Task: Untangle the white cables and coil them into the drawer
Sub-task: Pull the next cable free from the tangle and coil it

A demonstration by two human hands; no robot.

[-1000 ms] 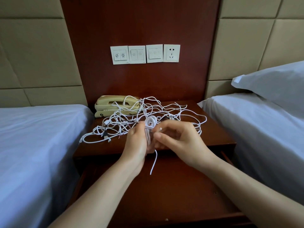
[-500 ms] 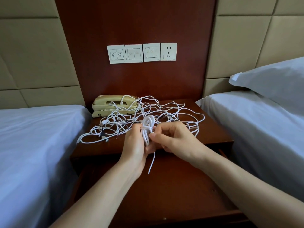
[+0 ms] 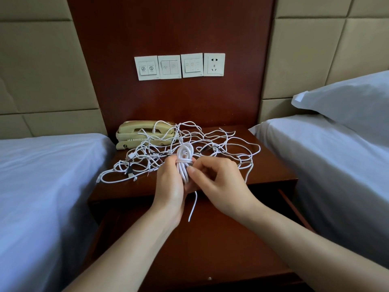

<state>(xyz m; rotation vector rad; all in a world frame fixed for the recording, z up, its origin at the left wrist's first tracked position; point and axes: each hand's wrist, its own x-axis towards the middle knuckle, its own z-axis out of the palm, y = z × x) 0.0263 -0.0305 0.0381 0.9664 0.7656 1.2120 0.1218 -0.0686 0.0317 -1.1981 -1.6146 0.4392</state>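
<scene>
The left hand (image 3: pixel 170 186) curls round a slim, oblong coiled cable (image 3: pixel 183 165), its smooth white strands cinched near the top; the right hand (image 3: pixel 216 182) pinches it with bent fingers; its loose end dangles over the glossy reddish wooden drawer (image 3: pixel 221 249); the loopy white tangle (image 3: pixel 210 142) sprawls across the nightstand (image 3: pixel 273 171) behind, partly over a beige plastic telephone (image 3: pixel 145 133).

Both hands (image 3: pixel 197 182) grip a coiled cable (image 3: pixel 184 163) above the open drawer (image 3: pixel 210 249).
</scene>
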